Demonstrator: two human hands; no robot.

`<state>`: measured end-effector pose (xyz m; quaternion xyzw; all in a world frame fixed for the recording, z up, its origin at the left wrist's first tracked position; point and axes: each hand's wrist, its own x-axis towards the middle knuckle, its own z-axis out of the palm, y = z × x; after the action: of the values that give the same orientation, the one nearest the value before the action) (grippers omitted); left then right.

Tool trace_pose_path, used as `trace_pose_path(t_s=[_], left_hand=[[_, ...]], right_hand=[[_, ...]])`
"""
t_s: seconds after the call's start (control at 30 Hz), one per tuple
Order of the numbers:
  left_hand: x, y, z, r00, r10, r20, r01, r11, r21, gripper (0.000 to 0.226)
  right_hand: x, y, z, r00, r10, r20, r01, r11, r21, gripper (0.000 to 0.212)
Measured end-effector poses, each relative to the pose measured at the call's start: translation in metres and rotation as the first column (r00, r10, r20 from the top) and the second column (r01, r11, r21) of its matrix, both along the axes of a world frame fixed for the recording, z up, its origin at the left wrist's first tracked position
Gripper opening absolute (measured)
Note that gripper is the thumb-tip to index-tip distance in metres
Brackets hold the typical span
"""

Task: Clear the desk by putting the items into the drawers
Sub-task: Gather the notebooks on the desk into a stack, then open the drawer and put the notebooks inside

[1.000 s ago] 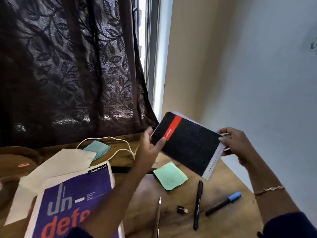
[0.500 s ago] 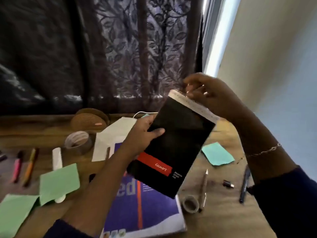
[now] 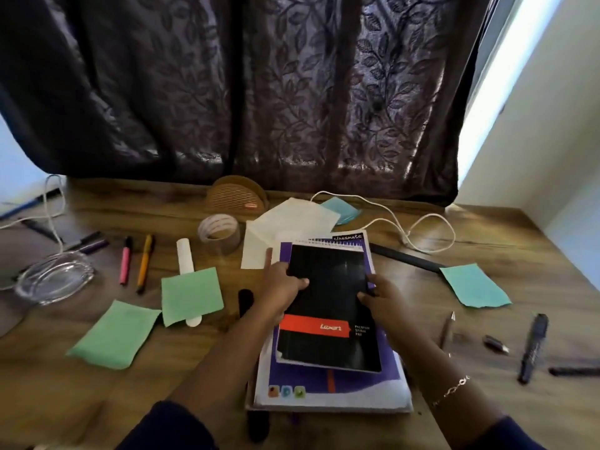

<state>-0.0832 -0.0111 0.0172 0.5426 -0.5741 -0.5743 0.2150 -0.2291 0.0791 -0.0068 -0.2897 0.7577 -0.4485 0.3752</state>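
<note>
Step in hand: by my judgement, stacking books so they can go to a drawer together; no drawer is in view.
Task's thing: the black spiral pad with a red band lies flat on the purple-and-white spiral notebook, at the middle of the wooden bench.
Left hand: pinches the pad's left edge, thumb lying across the cover, forefinger pointing away.
Right hand: curled against the pad's right edge, thumb on the cover.
Doing it well: square the pad's coil to the notebook's coil so that the two bindings sit together; then lift from beneath the notebook with both hands, since the smaller pad could slide off.
Pad: matt dark card cover, thin, rectangular, with a white strip along the wire-bound top.
Notebook: glossy printed cover, larger, its pages showing as a thick white block.
Bench: brown wood grain, smooth.
Loose paper: light green sticky notes, limp and liable to flutter.
Other shapes: a ring of brown tape, a clear glass dish, a looping white cable, and slim pens that may roll.
</note>
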Motion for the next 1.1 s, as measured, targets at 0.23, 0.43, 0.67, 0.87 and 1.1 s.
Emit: trace_pose_path(t_s=[0.23,0.43,0.67,0.87,1.1], left_hand=[[0.013,-0.003,-0.011,0.934,0.012,0.358,0.117,0.935,-0.336,0.038],[0.029,-0.007,-0.025,0.936,0.049,0.348,0.117,0.889,-0.442,0.039],[0.061,0.017,-0.028,0.956,0.043,0.289,0.191,0.656,-0.730,0.028],[0.114,0.035,-0.032,0.975,0.121,0.185,0.072,0.618,-0.783,0.029],[0.191,0.035,-0.034,0.989,0.130,0.074,-0.014,0.568,-0.823,0.022]], right_hand=[[0.004,0.007,-0.007,0.887,0.126,-0.444,-0.028,0.975,0.219,0.025],[0.008,0.015,0.001,0.797,0.154,-0.583,-0.022,0.973,0.228,0.031],[0.041,0.021,0.010,0.647,0.100,-0.756,-0.200,0.979,-0.042,0.034],[0.087,0.030,0.000,0.658,0.079,-0.749,-0.316,0.932,-0.180,0.029],[0.173,0.043,-0.004,0.675,0.101,-0.731,-0.450,0.841,-0.300,0.019]])
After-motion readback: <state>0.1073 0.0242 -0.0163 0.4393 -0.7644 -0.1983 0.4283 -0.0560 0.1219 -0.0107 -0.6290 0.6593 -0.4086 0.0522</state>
